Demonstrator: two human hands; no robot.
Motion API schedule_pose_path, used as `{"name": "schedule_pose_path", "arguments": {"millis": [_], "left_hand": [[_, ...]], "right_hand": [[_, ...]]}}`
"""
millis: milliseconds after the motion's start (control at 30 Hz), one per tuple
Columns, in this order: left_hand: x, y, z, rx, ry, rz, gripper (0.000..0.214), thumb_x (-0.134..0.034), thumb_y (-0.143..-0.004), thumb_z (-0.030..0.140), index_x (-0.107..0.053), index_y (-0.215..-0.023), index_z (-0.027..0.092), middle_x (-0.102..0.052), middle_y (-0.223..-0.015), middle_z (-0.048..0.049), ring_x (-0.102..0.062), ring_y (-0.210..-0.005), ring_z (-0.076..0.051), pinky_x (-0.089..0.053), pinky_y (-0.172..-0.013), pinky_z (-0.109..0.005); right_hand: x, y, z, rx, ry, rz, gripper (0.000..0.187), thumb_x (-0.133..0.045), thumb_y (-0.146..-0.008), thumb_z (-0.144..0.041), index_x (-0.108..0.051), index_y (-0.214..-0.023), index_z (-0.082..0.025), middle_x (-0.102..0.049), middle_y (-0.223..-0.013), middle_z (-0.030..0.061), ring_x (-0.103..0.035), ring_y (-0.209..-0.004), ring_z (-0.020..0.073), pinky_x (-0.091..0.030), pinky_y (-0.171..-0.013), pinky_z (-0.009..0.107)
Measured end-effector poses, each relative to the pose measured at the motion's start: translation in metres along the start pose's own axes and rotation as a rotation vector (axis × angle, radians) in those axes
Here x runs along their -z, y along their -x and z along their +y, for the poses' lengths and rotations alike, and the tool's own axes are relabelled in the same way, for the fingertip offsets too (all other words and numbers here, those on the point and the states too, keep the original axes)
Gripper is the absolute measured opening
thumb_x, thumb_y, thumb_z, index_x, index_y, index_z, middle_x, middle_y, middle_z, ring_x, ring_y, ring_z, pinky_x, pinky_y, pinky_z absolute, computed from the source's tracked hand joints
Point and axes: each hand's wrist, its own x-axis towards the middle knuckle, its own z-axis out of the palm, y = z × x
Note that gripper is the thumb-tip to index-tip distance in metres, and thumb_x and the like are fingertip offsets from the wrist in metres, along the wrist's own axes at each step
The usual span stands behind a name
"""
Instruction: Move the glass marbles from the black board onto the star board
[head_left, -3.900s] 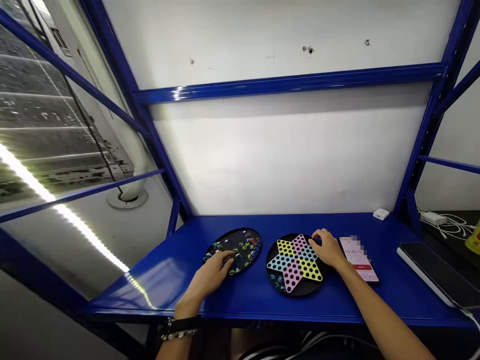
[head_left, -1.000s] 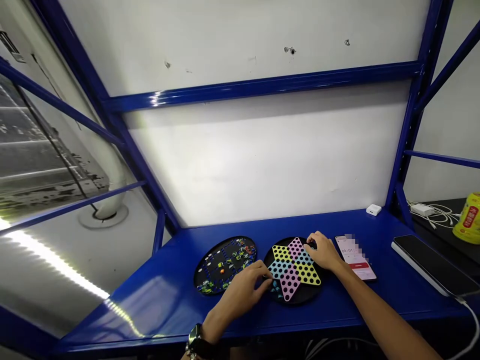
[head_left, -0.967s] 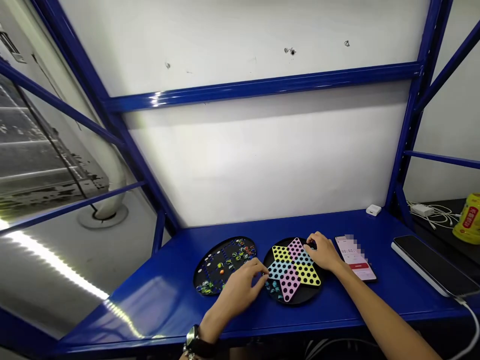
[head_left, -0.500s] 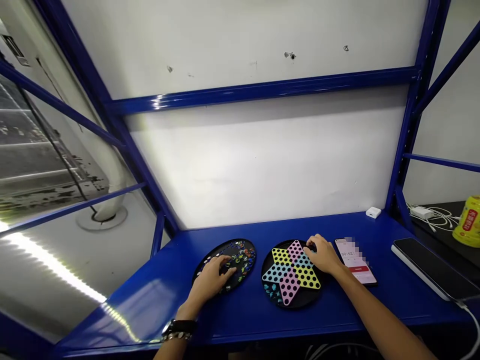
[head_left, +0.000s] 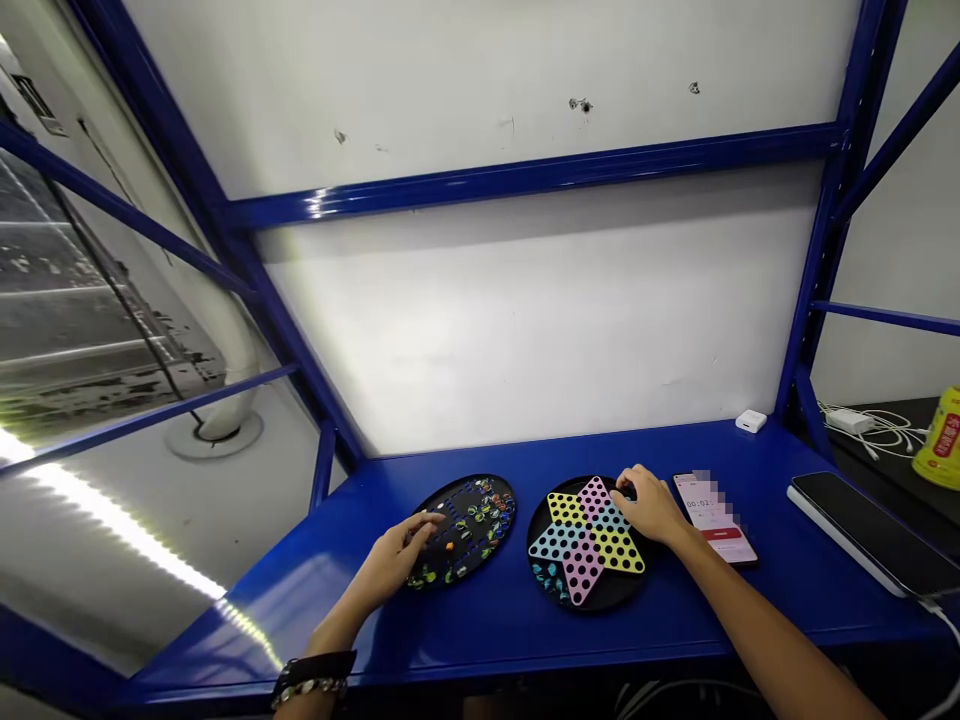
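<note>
On the left, a round black tray [head_left: 466,562] holds several glass marbles [head_left: 480,515], mostly at its right and front. My left hand [head_left: 396,562] reaches over the tray's left part, fingers stretched out and thumb a little apart, with nothing visible in it. To the right lies a Chinese checkers board [head_left: 586,537], a star with pink, yellow and light blue points on a round black base. Blue marbles [head_left: 550,580] sit in the base's front-left part. My right hand [head_left: 651,505] is at the board's upper right, fingers curled together by the light blue point. Whatever its fingertips hold is hidden.
A phone [head_left: 716,520] showing a timer lies right of my right hand. Farther right are a white-sided device with a black top [head_left: 874,530], a small white case [head_left: 751,420], white cables [head_left: 889,430] and a yellow can [head_left: 941,440]. Blue frame posts border the blue shelf [head_left: 360,620].
My left hand has drawn back to the left across the tray, uncovering more marbles, and its thumb and fingers are closer together. My right hand stays at the board's upper right.
</note>
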Motion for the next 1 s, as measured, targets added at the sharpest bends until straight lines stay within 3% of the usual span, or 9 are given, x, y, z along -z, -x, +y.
{"name": "schedule_pose_path", "arguments": {"millis": [100,233,333,533,733,900,1000], "left_hand": [[0.001,-0.001,0.013,-0.013,-0.019,-0.009,0.054,-0.041,-0.083,0.059,-0.07,-0.109,0.021,-0.074,-0.108,-0.0056,-0.068,-0.095,-0.024,-0.053,-0.084,-0.033],[0.007,0.009,0.03,-0.023,-0.134,-0.187,0.042,-0.053,-0.076,0.053,-0.071,-0.1,0.023,-0.074,-0.098,-0.0044,-0.067,-0.086,-0.023,-0.052,-0.077,-0.031],[0.013,0.023,0.034,-0.043,-0.219,-0.238,0.031,-0.059,-0.072,0.046,-0.069,-0.09,0.024,-0.072,-0.092,-0.0033,-0.065,-0.082,-0.023,-0.05,-0.075,-0.032],[0.013,0.029,0.036,-0.052,-0.259,-0.219,0.029,-0.051,-0.081,0.048,-0.067,-0.084,0.024,-0.071,-0.082,-0.0017,-0.064,-0.073,-0.021,-0.045,-0.067,-0.031],[-0.009,-0.002,0.032,-0.04,-0.245,-0.014,0.035,-0.043,-0.087,0.044,-0.06,-0.11,0.023,-0.071,-0.096,-0.0033,-0.066,-0.08,-0.02,-0.048,-0.075,-0.03],[-0.033,-0.016,0.035,-0.091,-0.378,-0.033,0.032,-0.035,-0.092,0.036,-0.06,-0.103,0.019,-0.07,-0.096,-0.0099,-0.065,-0.094,-0.027,-0.046,-0.085,-0.037],[-0.035,-0.019,0.037,-0.097,-0.374,-0.085,0.03,-0.033,-0.094,0.034,-0.059,-0.096,0.02,-0.07,-0.097,-0.0115,-0.065,-0.096,-0.028,-0.046,-0.084,-0.037]], "right_hand": [[0.001,0.0,0.001,-0.001,-0.001,-0.006,0.014,-0.052,-0.088,-0.034,-0.06,-0.085,-0.023,-0.063,-0.096,0.003,-0.058,-0.092,0.0196,-0.036,-0.076,0.031],[0.001,0.0,0.002,-0.007,-0.004,-0.001,0.014,-0.052,-0.088,-0.033,-0.06,-0.086,-0.023,-0.063,-0.096,0.0027,-0.058,-0.092,0.0191,-0.035,-0.077,0.032],[0.0,0.0,0.002,0.002,-0.002,0.001,0.014,-0.053,-0.088,-0.033,-0.06,-0.086,-0.023,-0.062,-0.095,0.0022,-0.058,-0.092,0.019,-0.035,-0.078,0.032],[0.001,0.0,0.001,0.0,-0.007,-0.007,0.014,-0.053,-0.088,-0.034,-0.061,-0.087,-0.022,-0.062,-0.095,0.0024,-0.058,-0.091,0.0189,-0.035,-0.078,0.032],[0.003,0.0,-0.001,0.003,-0.007,-0.004,0.014,-0.053,-0.089,-0.034,-0.06,-0.087,-0.023,-0.062,-0.095,0.0024,-0.058,-0.091,0.0188,-0.035,-0.078,0.032],[0.003,0.0,-0.001,-0.001,0.003,-0.002,0.013,-0.053,-0.089,-0.033,-0.06,-0.086,-0.023,-0.061,-0.094,0.0018,-0.058,-0.09,0.0184,-0.035,-0.077,0.031],[0.003,0.0,-0.001,0.001,0.007,-0.006,0.013,-0.053,-0.089,-0.033,-0.06,-0.085,-0.023,-0.061,-0.094,0.0018,-0.058,-0.09,0.0185,-0.035,-0.077,0.031]]}}
